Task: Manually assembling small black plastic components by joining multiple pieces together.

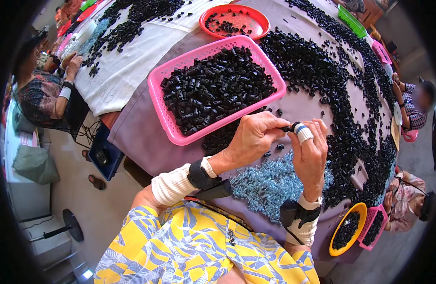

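Note:
Over the table's near side, my left hand (255,135) pinches a small black plastic part (287,128) between thumb and forefinger. My right hand (309,154) meets it there, its fingers closed at the other end of the part; one finger wears a white band with a blue stripe. Just below the hands lies a heap of small pale-blue metal springs (270,184). Beyond my left hand stands a pink basket (156,97) filled with short black plastic cylinders (218,85). Whether a spring is between my fingers cannot be made out.
Loose black parts (303,57) spread across the cloth-covered table (142,125). A red tray (263,33) stands behind the basket, a yellow bowl (334,251) at the lower right. People sit at the left (50,94) and right (414,102). A blue bin (104,156) is on the floor.

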Tool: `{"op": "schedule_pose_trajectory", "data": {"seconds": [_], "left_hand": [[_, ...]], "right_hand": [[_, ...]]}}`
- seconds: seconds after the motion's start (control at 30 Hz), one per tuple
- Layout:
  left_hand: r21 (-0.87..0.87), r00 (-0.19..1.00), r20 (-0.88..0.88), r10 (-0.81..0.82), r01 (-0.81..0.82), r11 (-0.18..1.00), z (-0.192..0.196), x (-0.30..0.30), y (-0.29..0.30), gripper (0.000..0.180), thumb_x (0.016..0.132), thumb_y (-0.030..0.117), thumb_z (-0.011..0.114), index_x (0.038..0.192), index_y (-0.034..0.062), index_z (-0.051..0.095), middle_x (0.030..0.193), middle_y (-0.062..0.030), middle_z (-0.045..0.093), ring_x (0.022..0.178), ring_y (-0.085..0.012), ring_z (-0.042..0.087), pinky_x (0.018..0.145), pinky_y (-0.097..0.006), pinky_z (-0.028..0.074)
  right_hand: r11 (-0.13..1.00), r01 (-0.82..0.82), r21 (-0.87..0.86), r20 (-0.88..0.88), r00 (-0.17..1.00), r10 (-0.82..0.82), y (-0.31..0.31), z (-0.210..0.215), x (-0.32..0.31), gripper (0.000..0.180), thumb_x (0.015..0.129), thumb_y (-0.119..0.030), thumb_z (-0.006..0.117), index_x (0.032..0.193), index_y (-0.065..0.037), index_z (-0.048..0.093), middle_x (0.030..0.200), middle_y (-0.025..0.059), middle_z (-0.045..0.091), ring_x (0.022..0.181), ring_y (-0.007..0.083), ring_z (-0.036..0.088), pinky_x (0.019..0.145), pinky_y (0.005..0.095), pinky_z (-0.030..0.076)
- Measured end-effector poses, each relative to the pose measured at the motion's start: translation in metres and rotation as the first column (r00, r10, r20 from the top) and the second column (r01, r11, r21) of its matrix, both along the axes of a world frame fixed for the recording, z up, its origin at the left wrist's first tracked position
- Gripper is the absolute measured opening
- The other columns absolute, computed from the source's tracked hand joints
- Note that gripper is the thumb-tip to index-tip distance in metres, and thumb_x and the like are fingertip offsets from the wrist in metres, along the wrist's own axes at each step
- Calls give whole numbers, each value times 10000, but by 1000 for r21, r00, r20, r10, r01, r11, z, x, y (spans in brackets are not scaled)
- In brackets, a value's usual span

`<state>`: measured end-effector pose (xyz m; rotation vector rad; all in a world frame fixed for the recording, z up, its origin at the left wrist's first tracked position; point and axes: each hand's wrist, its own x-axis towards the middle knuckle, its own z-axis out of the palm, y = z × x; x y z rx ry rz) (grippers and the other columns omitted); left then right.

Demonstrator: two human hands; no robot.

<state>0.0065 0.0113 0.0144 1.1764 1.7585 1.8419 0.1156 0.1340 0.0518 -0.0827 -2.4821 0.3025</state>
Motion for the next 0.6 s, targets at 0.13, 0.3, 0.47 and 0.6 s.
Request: {"op": "schedule_pose_trajectory", "data": {"seconds": [0.13,0.3,0.47,0.6], "left_hand": [[-7,1000,12,2,-2,1000,1,-1,-1,265,754,-34,668,1016,1,679,892,-93,670,820,-143,619,735,-256,495],[4,1000,27,-5,4,1000,2,-1,0,266,754,-36,669,1016,2,680,896,-91,671,834,-141,614,744,-258,494],[-13,1000,8,-3,3,1000,1,-3,-2,262,758,-34,664,1017,5,682,894,-85,669,859,-136,606,759,-254,492],[-12,987,162,14,-13,1000,0,2,1,222,787,-18,654,1008,-6,679,903,-63,660,804,-106,604,715,-233,498]], "right_hand": [[999,48,21,-10,999,-48,-4,1,-2,141,731,-45,685,829,15,603,851,129,600,834,297,587,895,466,399],[998,68,13,-2,998,-68,-4,0,0,147,742,-58,677,840,19,600,848,126,596,834,300,584,890,465,397],[998,66,13,24,997,-67,-7,-2,0,146,766,-55,656,869,27,593,873,134,592,844,314,579,881,466,400],[997,80,11,44,996,-80,-10,-1,-1,140,783,-36,630,889,39,579,883,151,582,845,332,570,863,465,407]]}}
